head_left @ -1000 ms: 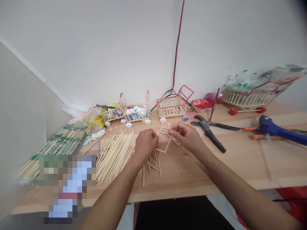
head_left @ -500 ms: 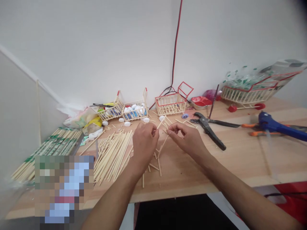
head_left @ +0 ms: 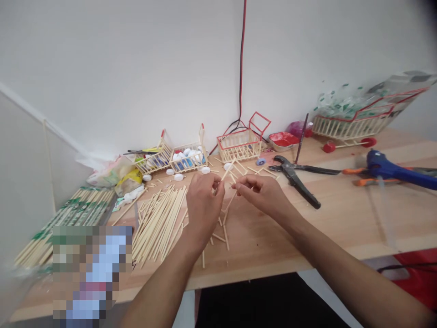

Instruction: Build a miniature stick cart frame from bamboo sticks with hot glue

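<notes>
Over the middle of the wooden table, my left hand pinches one side of a small wooden stick frame between thumb and fingers. My right hand is closed at the frame's other side, its thumb and fingertips pressed together at the sticks. The frame's joined sticks form an angled shape above my fingertips, and parts of it are hidden by them. Beneath and between the hands lie short loose sticks. A pile of longer cut sticks spreads to the left of my left hand.
Behind stand small stick carts: a red-rimmed one and one with white and blue caps. Right are black-handled pliers, a blue glue gun, a dish of red paint and a larger cart. Packaged sticks lie left.
The camera view has shifted slightly. My hands stay at the stick frame, with only a small change in finger position.
</notes>
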Demonstrator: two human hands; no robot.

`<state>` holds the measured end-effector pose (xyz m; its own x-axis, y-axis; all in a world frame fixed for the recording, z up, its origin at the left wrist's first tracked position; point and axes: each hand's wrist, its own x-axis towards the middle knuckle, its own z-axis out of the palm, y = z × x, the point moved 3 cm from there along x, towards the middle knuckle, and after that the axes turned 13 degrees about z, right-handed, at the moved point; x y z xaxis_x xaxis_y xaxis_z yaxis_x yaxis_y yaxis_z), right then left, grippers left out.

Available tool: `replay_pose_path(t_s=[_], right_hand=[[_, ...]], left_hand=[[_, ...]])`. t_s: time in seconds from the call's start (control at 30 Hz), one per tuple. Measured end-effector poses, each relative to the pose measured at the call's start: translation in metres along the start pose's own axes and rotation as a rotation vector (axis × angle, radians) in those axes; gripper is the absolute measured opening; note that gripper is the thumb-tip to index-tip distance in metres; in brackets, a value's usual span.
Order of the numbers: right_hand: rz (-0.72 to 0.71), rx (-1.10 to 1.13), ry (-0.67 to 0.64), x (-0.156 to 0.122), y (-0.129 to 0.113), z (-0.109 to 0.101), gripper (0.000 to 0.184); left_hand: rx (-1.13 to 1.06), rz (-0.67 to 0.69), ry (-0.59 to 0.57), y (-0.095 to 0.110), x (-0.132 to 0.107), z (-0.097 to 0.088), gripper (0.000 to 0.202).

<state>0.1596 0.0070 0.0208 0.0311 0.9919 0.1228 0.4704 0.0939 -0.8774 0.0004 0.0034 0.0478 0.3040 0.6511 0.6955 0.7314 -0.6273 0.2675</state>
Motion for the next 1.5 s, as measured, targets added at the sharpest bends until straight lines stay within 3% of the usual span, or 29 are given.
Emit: replay_pose_path(t_s=[0.23, 0.5, 1.5], right_hand=[[0.140, 0.207, -0.156, 0.006, 0.007, 0.001, 0.025], [0.224, 0.288, -0.188, 0.004, 0.006, 0.000, 0.023], [0.223, 0.285, -0.187, 0.007, 0.005, 0.000, 0.026]], left_hand=[[0.014, 0.026, 0.025, 0.002, 0.000, 0.000, 0.010], [-0.034, 0.045, 0.046, 0.005, 0.000, -0.001, 0.009], [0.009, 0.130, 0.057, 0.007, -0.002, 0.003, 0.009]])
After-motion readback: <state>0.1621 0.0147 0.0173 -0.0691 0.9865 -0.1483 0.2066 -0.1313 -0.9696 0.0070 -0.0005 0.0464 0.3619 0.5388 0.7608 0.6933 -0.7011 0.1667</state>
